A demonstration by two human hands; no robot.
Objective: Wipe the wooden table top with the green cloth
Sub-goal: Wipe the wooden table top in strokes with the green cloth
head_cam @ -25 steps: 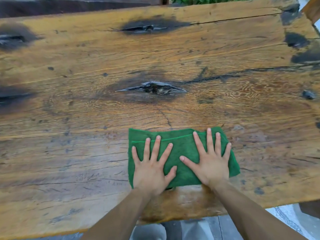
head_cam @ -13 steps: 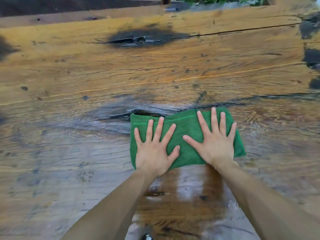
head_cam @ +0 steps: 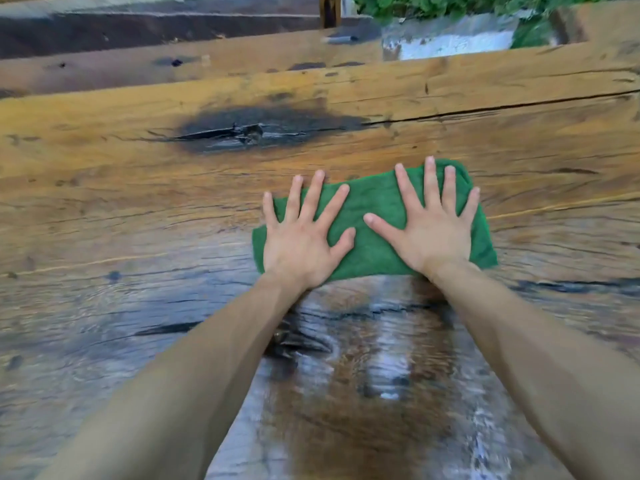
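Observation:
A folded green cloth [head_cam: 374, 216] lies flat on the wooden table top [head_cam: 138, 188], right of centre and past the middle of the board. My left hand [head_cam: 304, 240] presses palm-down on the cloth's left half, fingers spread. On its right half my right hand [head_cam: 433, 230] lies the same way, flat with fingers apart. Neither hand curls around the cloth. A wet, shiny streak [head_cam: 363, 375] runs on the wood from the cloth back toward me, between my forearms.
A dark burnt knot with a crack [head_cam: 242, 131] sits just beyond the cloth to the left. A long crack [head_cam: 502, 107] runs to the right. Behind the table's far edge are a lower wooden plank [head_cam: 138, 67], a post [head_cam: 329, 10] and green plants [head_cam: 450, 5].
Both hands have pushed the cloth away from me across the table, from near the front edge past the central knot, leaving a wet trail. The view has followed forward.

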